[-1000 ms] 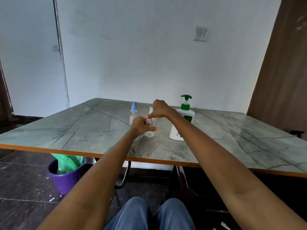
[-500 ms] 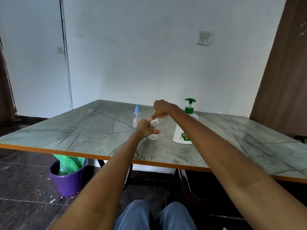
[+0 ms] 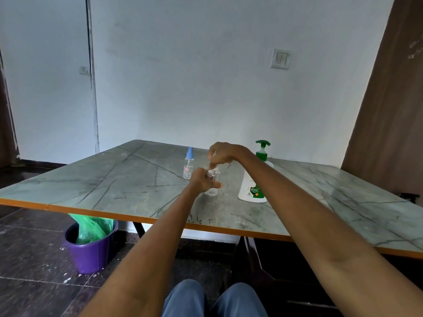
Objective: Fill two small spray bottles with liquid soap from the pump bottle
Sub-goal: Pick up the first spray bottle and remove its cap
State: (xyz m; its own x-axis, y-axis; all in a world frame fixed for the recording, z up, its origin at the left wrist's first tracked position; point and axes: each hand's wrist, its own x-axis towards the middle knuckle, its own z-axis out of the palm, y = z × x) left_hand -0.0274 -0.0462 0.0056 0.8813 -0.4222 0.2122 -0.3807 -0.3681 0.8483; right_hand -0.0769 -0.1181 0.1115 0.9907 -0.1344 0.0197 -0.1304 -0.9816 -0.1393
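Near desk (image 3: pixel 114 179) middle, toward far edge: pump bottle (image 3: pixel 253 186) upright, untouched; blue-capped spray bottle (image 3: pixel 188 163) still capped, looks empty. Clear spray bottle (image 3: pixel 214 176) gripped by left hand (image 3: pixel 201 180); right hand (image 3: pixel 223 154) above, pinching its top. Likely uncapping; filling not begun.

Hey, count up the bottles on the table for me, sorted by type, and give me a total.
Small spray bottles: 2, one with a blue cap standing alone, one clear bottle held in the left hand, with the right hand at its top
Pump bottles: 1, white with a green pump
Total: 3
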